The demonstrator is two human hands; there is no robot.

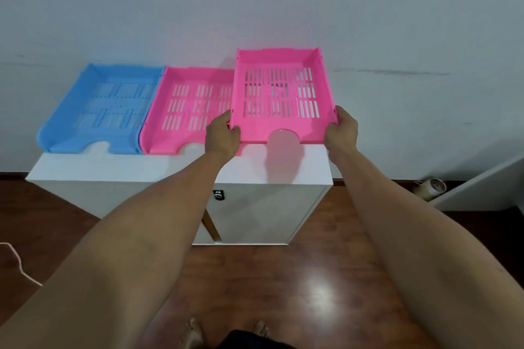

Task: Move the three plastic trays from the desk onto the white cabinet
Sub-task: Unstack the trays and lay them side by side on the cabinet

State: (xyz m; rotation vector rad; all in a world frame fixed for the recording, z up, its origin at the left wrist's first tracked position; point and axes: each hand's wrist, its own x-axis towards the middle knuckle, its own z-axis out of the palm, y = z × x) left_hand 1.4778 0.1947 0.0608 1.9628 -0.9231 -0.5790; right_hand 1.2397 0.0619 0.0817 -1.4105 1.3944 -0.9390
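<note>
A blue plastic tray (96, 110) lies on the left of the white cabinet's top (85, 167). Touching its right side lies a pink tray (187, 108). A second pink tray (280, 125) is held just above the right end of the cabinet top, its far edge near the wall and its left side overlapping the first pink tray. My left hand (222, 136) grips its front left corner. My right hand (341, 130) grips its front right corner.
A grey wall stands directly behind the cabinet. The cabinet front has a small black lock (218, 195). Brown glossy floor lies below, with my bare feet (226, 331) at the bottom. A metal cup (433, 187) lies by a white board at the right. A cord (17, 261) runs at the left.
</note>
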